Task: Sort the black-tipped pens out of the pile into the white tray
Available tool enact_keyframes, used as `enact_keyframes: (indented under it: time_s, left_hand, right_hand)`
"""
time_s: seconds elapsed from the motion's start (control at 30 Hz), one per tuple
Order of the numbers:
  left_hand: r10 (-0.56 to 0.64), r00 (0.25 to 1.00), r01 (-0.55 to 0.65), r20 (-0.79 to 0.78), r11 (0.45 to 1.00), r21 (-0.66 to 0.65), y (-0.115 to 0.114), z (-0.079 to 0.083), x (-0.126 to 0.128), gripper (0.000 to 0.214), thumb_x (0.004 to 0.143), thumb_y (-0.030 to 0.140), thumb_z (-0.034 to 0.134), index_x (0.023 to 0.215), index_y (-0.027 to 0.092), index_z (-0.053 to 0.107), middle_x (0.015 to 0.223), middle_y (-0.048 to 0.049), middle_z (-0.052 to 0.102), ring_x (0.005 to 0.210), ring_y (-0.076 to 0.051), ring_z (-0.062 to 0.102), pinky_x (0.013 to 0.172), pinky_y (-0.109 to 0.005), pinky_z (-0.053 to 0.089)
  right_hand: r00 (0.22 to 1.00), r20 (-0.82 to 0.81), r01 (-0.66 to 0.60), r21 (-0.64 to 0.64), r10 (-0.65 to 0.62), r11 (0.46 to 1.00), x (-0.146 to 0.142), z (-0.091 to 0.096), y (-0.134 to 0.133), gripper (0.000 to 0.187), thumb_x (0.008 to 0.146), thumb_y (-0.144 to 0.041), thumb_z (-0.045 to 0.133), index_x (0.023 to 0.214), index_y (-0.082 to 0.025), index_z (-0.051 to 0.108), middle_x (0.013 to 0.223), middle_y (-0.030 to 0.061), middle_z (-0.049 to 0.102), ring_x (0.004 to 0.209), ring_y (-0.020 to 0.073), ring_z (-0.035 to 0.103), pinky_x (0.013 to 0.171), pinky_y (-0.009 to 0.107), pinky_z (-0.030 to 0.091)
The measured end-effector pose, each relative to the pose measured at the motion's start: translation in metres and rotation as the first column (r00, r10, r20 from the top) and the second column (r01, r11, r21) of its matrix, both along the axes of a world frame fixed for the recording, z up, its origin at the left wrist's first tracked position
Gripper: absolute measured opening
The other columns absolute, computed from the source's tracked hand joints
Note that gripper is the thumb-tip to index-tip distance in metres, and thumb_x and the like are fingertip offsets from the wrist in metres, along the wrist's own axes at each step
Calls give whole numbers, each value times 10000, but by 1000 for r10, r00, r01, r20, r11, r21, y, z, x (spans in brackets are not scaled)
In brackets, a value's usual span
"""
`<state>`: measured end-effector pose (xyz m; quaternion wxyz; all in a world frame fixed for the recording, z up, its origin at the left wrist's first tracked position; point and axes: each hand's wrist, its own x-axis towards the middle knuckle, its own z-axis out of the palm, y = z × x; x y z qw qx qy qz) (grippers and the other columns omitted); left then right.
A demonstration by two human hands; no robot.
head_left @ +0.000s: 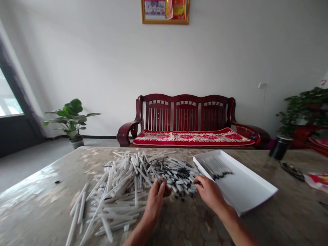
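Note:
A big loose pile of white pen barrels (pixel 120 186) covers the stone table (pixel 38 201), with black-tipped pens (pixel 179 174) heaped at its right side. My left hand (pixel 155 200) is curled at the pile's near edge, fingers closed round a pen. My right hand (pixel 208 191) reaches into the black-tipped heap, its fingers pinched on a pen there. Just right of that hand lies a flat white box (pixel 246 191) with a row of pens (pixel 216 168) laid at its far end.
A black jar (pixel 279 147) and dark glasses (pixel 292 169) sit on the table's right part, with a red packet (pixel 319 179) at the edge. Behind the table stand a red wooden bench (pixel 187 123) and potted plants (pixel 70 121).

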<state>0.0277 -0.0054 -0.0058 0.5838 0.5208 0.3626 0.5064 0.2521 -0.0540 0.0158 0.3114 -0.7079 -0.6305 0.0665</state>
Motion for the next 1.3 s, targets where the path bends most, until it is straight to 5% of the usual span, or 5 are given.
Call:
enact_keyframes:
  time_s: [0.3, 0.57, 0.77, 0.93, 1.3]
  left_hand:
    - [88, 773, 64, -629, 974, 215, -2, -2, -5, 276, 879, 320, 385, 990, 221, 617, 876, -35, 704, 821, -200, 640, 754, -277, 448]
    - [46, 662, 174, -749, 962, 212, -9, 8, -4, 376, 945, 402, 323, 993, 245, 661, 997, -35, 743, 957, -194, 667, 830, -247, 440]
    - [82, 613, 193, -786, 949, 249, -8, 4, -3, 314, 917, 342, 403, 1004, 243, 688, 1016, -42, 739, 971, -202, 667, 830, -263, 443]
    - [79, 626, 200, -776, 945, 258, -9, 2, -3, 307, 906, 335, 427, 1025, 253, 699, 1013, -33, 737, 964, -206, 667, 835, -280, 449]
    - [74, 601, 222, -796, 941, 255, -7, -3, -2, 284, 901, 293, 451, 1032, 268, 703, 1022, -18, 737, 967, -197, 665, 849, -275, 451]
  right_hand:
    - [910, 393, -85, -132, 131, 988, -20, 1, -9, 240, 877, -98, 489, 901, -245, 678, 987, 28, 664, 870, 172, 642, 686, 256, 414]
    - [843, 504, -153, -104, 185, 983, -26, -2, -12, 316, 863, -28, 424, 925, -226, 662, 985, 47, 639, 850, 164, 625, 672, 250, 423]
    - [994, -76, -71, 163, 84, 984, -17, -20, 2, 208, 819, -142, 476, 946, -218, 622, 951, 56, 654, 829, 188, 649, 746, 300, 504]
    - [634, -762, 11, 180, 132, 984, -26, -19, 8, 223, 761, -383, 606, 913, -224, 571, 819, 12, 641, 719, 216, 673, 636, 343, 564]
    - [473, -863, -95, 149, 176, 984, -47, -12, 1, 312, 687, -454, 736, 854, -220, 617, 784, 25, 689, 712, 218, 675, 662, 350, 558]
